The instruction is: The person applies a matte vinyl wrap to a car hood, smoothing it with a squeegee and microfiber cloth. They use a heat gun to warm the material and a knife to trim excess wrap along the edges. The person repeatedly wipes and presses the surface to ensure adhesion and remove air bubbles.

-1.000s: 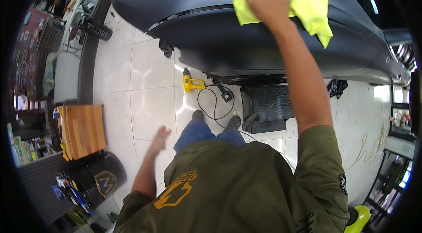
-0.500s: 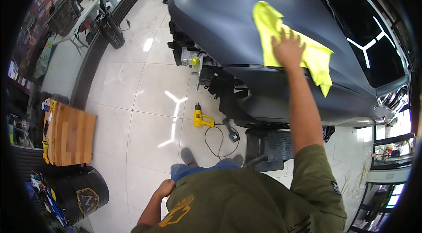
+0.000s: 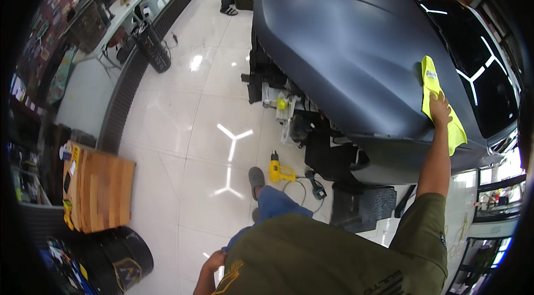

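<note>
Near the windshield end of the car's dark matte hood [image 3: 345, 44], my right hand [image 3: 440, 109] presses on a bright yellow cloth [image 3: 428, 80]. The cloth runs out in a narrow strip above the hand and hangs below it toward the fender. My right arm is stretched far out over the fender. Beside my hip, my left hand [image 3: 214, 262] is low and looks closed; its fingertips are hidden, and what they hold, if anything, does not show.
The car's front end [image 3: 278, 103] is stripped, with parts exposed. By my feet lie a yellow heat gun [image 3: 281, 170], a dark corded tool [image 3: 317, 186] and a black mat [image 3: 364, 206]. A wooden box [image 3: 105, 189] and black drum [image 3: 122, 261] stand left. Other people are by the far side.
My right hand has slid the yellow cloth across the hood toward the windshield, and the cloth is now bunched narrower. My body has stepped along the car. My left hand stays low by my hip.
</note>
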The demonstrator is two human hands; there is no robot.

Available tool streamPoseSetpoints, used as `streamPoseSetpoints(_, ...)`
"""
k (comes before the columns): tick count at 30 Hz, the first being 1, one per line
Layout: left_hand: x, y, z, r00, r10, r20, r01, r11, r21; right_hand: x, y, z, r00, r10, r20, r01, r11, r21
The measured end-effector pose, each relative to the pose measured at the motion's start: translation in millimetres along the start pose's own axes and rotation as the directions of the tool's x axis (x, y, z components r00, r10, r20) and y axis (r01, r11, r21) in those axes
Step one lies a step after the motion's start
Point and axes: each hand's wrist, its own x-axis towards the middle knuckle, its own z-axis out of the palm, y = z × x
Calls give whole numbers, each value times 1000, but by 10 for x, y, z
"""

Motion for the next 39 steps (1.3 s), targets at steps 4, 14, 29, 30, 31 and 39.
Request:
streamPoseSetpoints(4,524,223,-647,985,-150,-91,168,953,251,233,-700,-29,994,-63,86,66,997,-32)
streamPoseSetpoints(14,1559,4235,-2476,834,492,-251,-91,570,817,243,-2956,-119,912,-399,-90,402,916,6)
streamPoseSetpoints(29,3224,8189,-1768,768,542,342,-136,659,-740,-651,-3943,-161,906,-401,-133,404,915,-3)
streamPoseSetpoints(30,3312,8242,-1759,746,526,409,-60,664,-745,-725,-3990,-149,913,-383,-141,377,924,-63)
streamPoseSetpoints(31,3341,8323,-1782,747,526,406,-62,663,-746,-809,-4167,-136,927,-347,-139,336,937,-96)
streamPoseSetpoints(39,3575,8657,-2164,707,382,595,93,784,-614,-1440,-5830,-255,886,-434,-162,421,900,-111)
